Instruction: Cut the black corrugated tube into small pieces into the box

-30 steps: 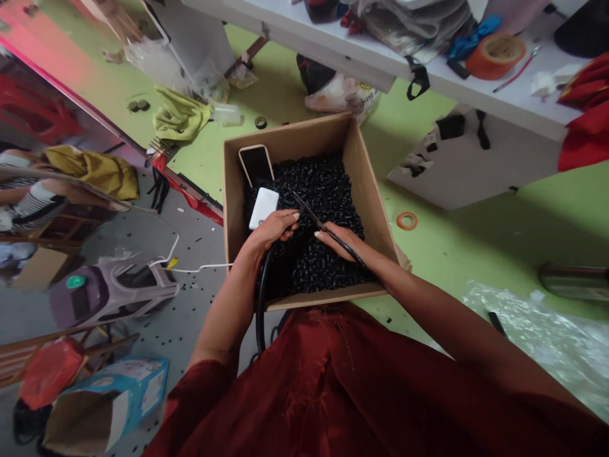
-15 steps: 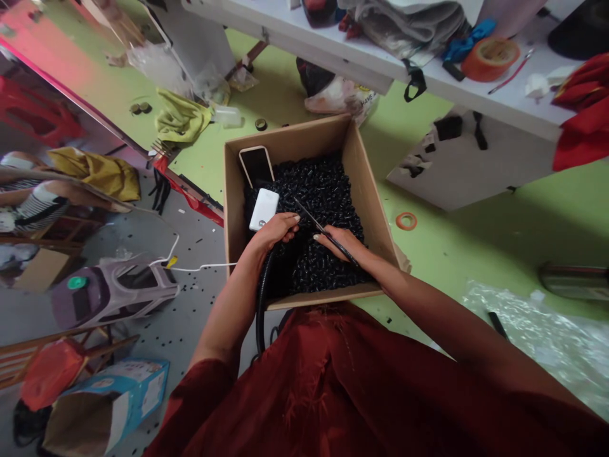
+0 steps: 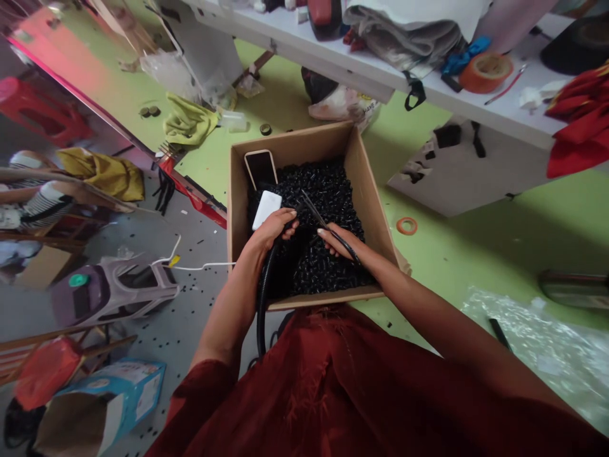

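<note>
My left hand (image 3: 276, 227) is closed around a black corrugated tube (image 3: 263, 292), whose long part hangs down past the box's near edge. In my right hand (image 3: 340, 241) is a pair of scissors (image 3: 314, 211), the blades pointing up and left beside the left fingertips and looking slightly apart. Both hands are over a cardboard box (image 3: 372, 197) holding a mass of short black pieces (image 3: 316, 273). Inside the box, a phone (image 3: 261, 169) leans against the far left corner. A white power bank (image 3: 267, 208) lies just beyond my left hand.
A white table (image 3: 380, 63) with orange tape and cloths stands beyond the box. An orange tape roll (image 3: 406, 226) lies to the right, near clear plastic sheeting (image 3: 537, 336). At the left are a grey-purple stool (image 3: 118, 289), a white cable (image 3: 204, 266) and a seated person's legs (image 3: 47, 203).
The scissor blades have opened slightly and sit a little farther from the left fingertips. My left hand still grips the tube. The whole view has shifted slightly.
</note>
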Tool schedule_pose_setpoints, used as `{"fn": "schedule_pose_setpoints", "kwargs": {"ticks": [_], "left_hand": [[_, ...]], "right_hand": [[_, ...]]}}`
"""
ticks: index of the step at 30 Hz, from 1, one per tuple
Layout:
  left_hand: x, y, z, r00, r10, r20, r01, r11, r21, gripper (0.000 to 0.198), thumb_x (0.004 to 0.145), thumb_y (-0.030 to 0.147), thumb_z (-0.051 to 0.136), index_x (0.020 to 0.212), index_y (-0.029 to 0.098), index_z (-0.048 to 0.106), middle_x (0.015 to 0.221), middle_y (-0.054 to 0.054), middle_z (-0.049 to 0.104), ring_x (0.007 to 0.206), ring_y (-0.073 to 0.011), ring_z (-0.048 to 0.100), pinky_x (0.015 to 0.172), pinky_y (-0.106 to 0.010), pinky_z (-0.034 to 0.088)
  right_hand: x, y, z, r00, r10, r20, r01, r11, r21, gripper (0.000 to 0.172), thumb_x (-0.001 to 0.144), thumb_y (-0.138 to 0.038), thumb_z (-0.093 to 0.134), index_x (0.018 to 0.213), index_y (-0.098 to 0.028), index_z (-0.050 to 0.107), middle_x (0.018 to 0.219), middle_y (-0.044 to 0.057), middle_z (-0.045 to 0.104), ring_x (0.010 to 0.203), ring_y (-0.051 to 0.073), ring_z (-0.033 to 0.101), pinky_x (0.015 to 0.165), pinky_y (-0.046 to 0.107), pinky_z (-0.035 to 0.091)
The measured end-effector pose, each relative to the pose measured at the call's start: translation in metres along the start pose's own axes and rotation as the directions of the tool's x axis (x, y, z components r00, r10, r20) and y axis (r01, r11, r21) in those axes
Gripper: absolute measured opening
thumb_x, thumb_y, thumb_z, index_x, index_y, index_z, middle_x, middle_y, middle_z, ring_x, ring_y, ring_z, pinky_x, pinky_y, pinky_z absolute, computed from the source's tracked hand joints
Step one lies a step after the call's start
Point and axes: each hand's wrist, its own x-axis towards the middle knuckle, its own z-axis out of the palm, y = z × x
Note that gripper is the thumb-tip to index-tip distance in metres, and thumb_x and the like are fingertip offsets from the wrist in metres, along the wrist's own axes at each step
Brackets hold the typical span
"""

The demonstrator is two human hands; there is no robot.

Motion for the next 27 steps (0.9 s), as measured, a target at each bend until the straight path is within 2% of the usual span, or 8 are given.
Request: {"fn": "schedule_pose_setpoints", "kwargs": {"ticks": [3, 11, 27], "left_hand": [[-0.0003, -0.0012, -0.0037, 1.000, 0.009, -0.002, -0.009, 1.000, -0.008, 0.014, 0.085, 0.026, 0.051, 0.077, 0.014, 0.050, 0.063, 0.002, 0.048, 0.041, -0.0023, 0.038, 0.036, -0.014, 0.024], [0.0004, 0.0002, -0.0038, 0.995, 0.034, -0.091, -0.032, 0.999, 0.025, 0.011, 0.082, 0.024, 0.052, 0.083, 0.013, 0.056, 0.064, 0.002, 0.050, 0.041, -0.0026, 0.038, 0.036, -0.015, 0.023], [0.0002, 0.0002, 0.0051, 1.000, -0.002, -0.017, 0.004, 0.994, 0.109, 0.012, 0.084, 0.025, 0.050, 0.080, 0.013, 0.053, 0.065, 0.002, 0.048, 0.043, -0.0026, 0.039, 0.036, -0.014, 0.024]], "right_hand": [[-0.0002, 0.0011, -0.0003, 1.000, -0.007, 0.025, 0.006, 0.999, 0.038, 0.031, 0.094, -0.051, 0.038, 0.086, -0.021, 0.045, 0.071, -0.001, 0.058, 0.055, 0.010, 0.057, 0.047, 0.019, 0.046], [-0.0016, 0.0024, -0.0006, 0.996, -0.031, 0.084, 0.021, 0.993, 0.119, 0.032, 0.094, -0.050, 0.039, 0.086, -0.020, 0.046, 0.073, 0.000, 0.058, 0.055, 0.008, 0.055, 0.049, 0.017, 0.047], [-0.0067, -0.0011, -0.0003, 0.989, -0.061, 0.133, 0.051, 0.995, 0.080, 0.036, 0.092, -0.055, 0.039, 0.096, -0.020, 0.048, 0.080, 0.001, 0.060, 0.063, 0.010, 0.057, 0.057, 0.020, 0.048]]}}
